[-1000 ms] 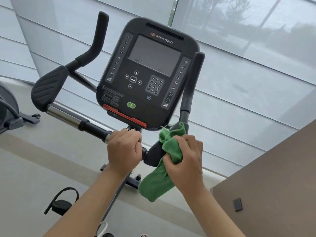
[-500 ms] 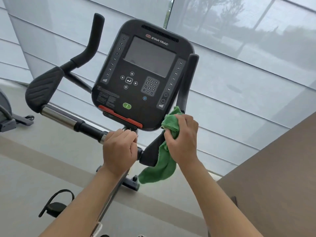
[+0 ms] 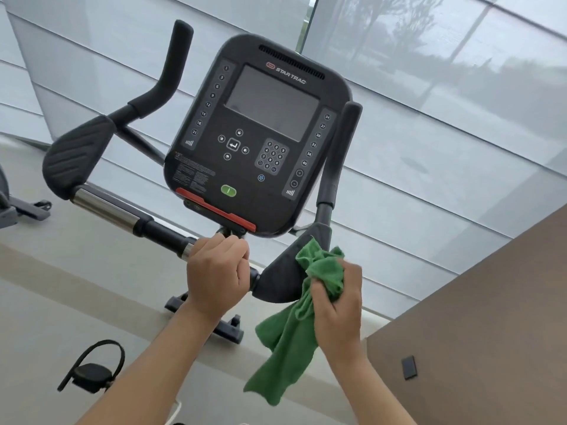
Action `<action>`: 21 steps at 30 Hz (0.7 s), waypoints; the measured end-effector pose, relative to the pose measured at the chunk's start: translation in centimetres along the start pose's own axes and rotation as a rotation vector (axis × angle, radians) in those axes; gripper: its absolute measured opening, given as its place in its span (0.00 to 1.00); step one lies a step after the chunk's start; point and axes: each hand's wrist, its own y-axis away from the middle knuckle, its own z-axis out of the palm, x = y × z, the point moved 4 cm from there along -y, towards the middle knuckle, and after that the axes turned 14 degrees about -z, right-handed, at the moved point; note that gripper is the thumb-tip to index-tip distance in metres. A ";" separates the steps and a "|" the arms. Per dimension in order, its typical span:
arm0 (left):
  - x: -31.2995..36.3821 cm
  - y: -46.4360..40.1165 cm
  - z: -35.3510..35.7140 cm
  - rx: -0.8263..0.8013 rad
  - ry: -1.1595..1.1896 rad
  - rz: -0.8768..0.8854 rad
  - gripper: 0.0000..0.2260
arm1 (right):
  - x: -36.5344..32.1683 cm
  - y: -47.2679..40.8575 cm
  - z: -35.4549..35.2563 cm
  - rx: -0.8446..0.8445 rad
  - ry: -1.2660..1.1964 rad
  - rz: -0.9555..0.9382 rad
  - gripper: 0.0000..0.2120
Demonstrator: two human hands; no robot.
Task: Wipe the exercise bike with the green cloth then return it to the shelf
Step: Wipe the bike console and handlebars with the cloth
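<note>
Clearly the right hand (image 3: 337, 297) is doing the wiping: its fingers are curled round a bunched wad of the green cloth (image 3: 294, 320), pressing the top of the wad against the dark right-side elbow pad (image 3: 280, 277) of the exercise bike (image 3: 257, 142), while the rest of the cloth hangs loose below the wrist. Bunching it that way probably gives a firm pad to rub with. That forearm rises from the lower right, wrist roughly straight. The left hand (image 3: 216, 273) is wrapped in a fist around the horizontal handlebar (image 3: 159, 230) just beside the pad, likely to brace the person while rubbing; its forearm comes up from the lower left. Above both sits the console (image 3: 264, 167), tilted toward the camera. No shelf is in view, so the return step looks still to come.
</note>
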 end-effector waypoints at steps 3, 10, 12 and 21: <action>-0.3 0.1 0.4 -0.025 -0.008 -0.025 0.11 | 1.1 -6.5 0.6 0.081 -0.022 0.151 0.14; -0.5 0.2 0.5 -0.027 0.002 -0.032 0.11 | 1.2 -6.6 2.1 0.058 0.138 0.098 0.13; -0.4 0.1 0.3 -0.005 0.012 -0.013 0.11 | 0.5 -3.7 1.8 0.036 0.171 0.025 0.15; -0.3 -0.1 0.1 -0.009 0.020 0.065 0.07 | -2.5 5.2 2.5 -0.219 0.233 -0.273 0.20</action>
